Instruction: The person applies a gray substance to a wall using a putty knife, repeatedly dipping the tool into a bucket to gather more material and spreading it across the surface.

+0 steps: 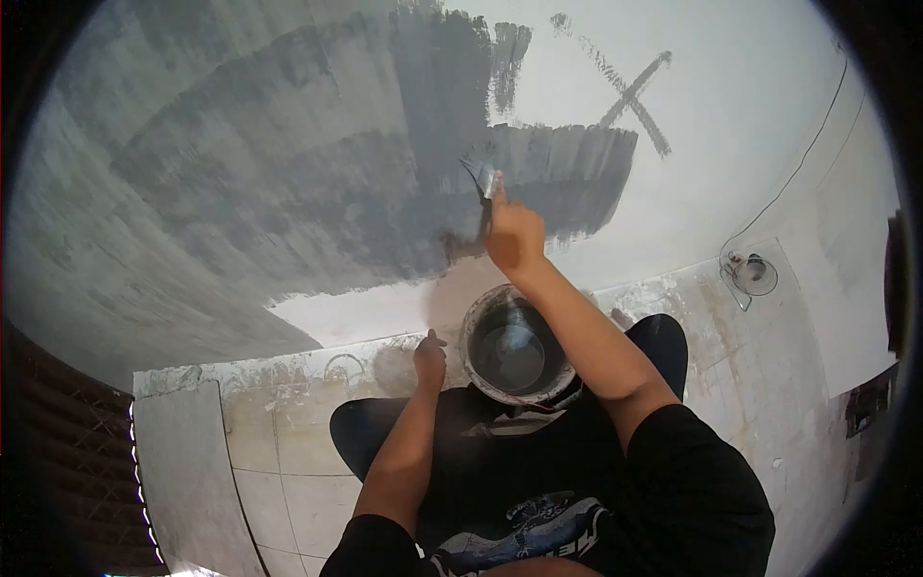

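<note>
Brush (488, 183) in the person's right hand (516, 236), pinched with the index finger extended along it, is at the gray paint (385, 192) on the wall (750, 115), above its bottom edge. Leftmost, a brown shutter (67, 433) stands beside a gray board (183, 471) at the floor's (317, 510) left edge. Next, the left hand (431, 361) is near the wall's bottom edge, fingers curled; whether they hold anything cannot be told. A bucket (468, 348) of gray liquid (510, 358) sits between the knees. Farther right are a gray cross (630, 99) and a wire (799, 166).
</note>
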Demonstrator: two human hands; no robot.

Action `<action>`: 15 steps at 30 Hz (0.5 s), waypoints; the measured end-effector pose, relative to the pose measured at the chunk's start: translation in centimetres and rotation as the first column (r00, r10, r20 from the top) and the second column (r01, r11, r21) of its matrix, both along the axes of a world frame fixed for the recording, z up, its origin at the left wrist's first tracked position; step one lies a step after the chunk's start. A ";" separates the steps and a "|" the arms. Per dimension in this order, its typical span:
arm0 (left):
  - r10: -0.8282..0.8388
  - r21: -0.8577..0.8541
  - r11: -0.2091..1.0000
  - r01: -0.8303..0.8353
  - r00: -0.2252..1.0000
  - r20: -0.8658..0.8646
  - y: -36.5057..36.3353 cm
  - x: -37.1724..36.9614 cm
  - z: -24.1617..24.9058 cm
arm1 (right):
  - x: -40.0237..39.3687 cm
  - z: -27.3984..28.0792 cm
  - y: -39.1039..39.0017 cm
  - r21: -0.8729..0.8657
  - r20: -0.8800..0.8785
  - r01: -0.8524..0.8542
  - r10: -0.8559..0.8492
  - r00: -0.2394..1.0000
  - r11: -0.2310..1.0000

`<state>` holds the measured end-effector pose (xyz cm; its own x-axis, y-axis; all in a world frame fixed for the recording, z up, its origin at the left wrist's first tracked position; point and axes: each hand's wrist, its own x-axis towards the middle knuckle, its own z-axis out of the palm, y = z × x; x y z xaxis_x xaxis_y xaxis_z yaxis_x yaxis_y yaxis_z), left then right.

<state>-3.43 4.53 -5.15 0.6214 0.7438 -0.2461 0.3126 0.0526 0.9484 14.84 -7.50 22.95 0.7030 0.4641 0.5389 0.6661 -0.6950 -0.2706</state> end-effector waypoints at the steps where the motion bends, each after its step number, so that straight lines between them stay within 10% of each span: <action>1: 0.005 -0.005 1.000 -0.005 1.000 -0.002 -0.1 -0.1 0.0 | 0.3 0.1 -0.7 0.013 0.006 0.001 -0.001 1.000 1.000; 5: 0.023 -0.019 1.000 -0.023 1.000 0.021 -0.3 -0.2 0.0 | -3.0 6.6 -2.7 0.063 -0.148 0.015 -0.005 0.989 0.998; 11: 0.010 -0.039 0.999 -0.008 0.999 0.052 -0.5 -0.1 -0.1 | -1.8 13.3 -2.7 0.444 0.120 -0.110 0.063 0.991 0.889; 15: 0.019 -0.045 0.999 -0.018 0.999 0.027 -0.7 -0.3 0.9 | 0.7 14.9 -1.1 0.293 0.019 -0.017 0.012 1.000 0.956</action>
<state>-3.69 3.81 -4.25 0.6147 0.7438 -0.2623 0.2851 0.1005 0.9532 15.54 -8.56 37.83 0.6874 0.2940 0.6641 0.6815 -0.5772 -0.4499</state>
